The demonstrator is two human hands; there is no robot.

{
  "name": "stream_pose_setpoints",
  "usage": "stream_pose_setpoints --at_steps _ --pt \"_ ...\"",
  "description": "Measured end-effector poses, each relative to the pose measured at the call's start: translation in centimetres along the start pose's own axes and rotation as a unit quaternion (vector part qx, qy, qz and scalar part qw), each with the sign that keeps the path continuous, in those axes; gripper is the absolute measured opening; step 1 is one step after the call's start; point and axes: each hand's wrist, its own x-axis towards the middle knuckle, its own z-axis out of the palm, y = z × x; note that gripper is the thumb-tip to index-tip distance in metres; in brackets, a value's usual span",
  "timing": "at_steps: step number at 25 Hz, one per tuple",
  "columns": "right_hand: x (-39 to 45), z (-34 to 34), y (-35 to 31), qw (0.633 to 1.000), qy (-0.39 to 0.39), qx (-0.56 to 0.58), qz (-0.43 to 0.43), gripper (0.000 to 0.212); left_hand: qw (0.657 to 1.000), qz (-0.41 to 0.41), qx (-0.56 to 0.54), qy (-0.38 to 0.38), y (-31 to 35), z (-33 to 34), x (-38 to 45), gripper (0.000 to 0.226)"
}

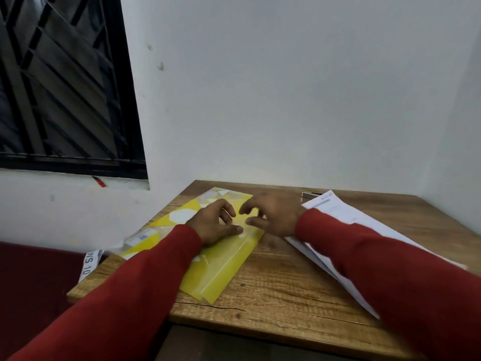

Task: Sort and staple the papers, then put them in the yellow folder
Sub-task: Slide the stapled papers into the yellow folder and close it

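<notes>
At frame centre, the left hand [216, 222] presses loosely curled fingers on the yellow folder [221, 261]; the right hand [270, 213] hovers half-open, touching its edge.

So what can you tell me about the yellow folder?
The folder is thin, see-through yellow plastic with white shapes printed on it. It lies flat on the table, turned at a slant, its far left corner sticking out past the table's left edge. The left hand rests on it, thumb pressing near its right edge. The right hand hovers by that edge with curled fingers; whether it touches is unclear.

Yellow folder [221, 267] lies flat, closed; white papers [346, 217] stacked just beside it.
</notes>
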Motion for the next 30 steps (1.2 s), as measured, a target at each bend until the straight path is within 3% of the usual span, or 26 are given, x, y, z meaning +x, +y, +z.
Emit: stream_pose_setpoints --at_steps 5,8,10,16,21,24,25,28,30 --pt "1.5 4.9 0.6 1.0 0.0 0.016 0.024 0.048 0.998 -0.01 -0.046 0.047 0.0 0.2 0.1 0.017" --pt "1.3 5.0 1.8 0.998 0.029 0.062 0.011 0.017 0.998 -0.018 0.004 0.062 -0.6 0.0 0.5 0.018" --pt "1.3 4.9 2.1 0.998 0.04 0.053 -0.001 0.011 0.997 -0.01 0.055 0.044 -0.9 0.0 0.6 0.019" --pt "1.4 4.8 1.3 0.992 0.119 -0.002 -0.042 0.008 0.997 0.03 0.076 0.012 -0.7 0.0 0.4 0.02" --pt "0.8 2.9 2.4 0.959 0.261 0.11 0.008 0.016 0.99 0.023 0.142 0.004 -0.3 0.2 0.5 0.02" --pt "0.6 2.8 2.1 0.959 0.261 0.106 0.023 0.009 0.987 0.005 0.163 0.007 0.2 0.3 0.1 0.012" --pt "0.5 2.7 1.7 0.964 0.244 0.103 0.012 0.006 0.985 -0.007 0.175 0.009 0.3 0.4 0.0 0.014" --pt "0.1 2.1 1.4 0.97 0.228 0.066 -0.056 0.016 0.969 -0.06 0.239 0.015 0.2 0.6 -0.5 0.059" --pt "-0.1 1.8 1.9 0.974 0.2 0.055 -0.089 0.024 0.96 -0.08 0.268 0.017 0.0 0.5 -0.4 0.065"
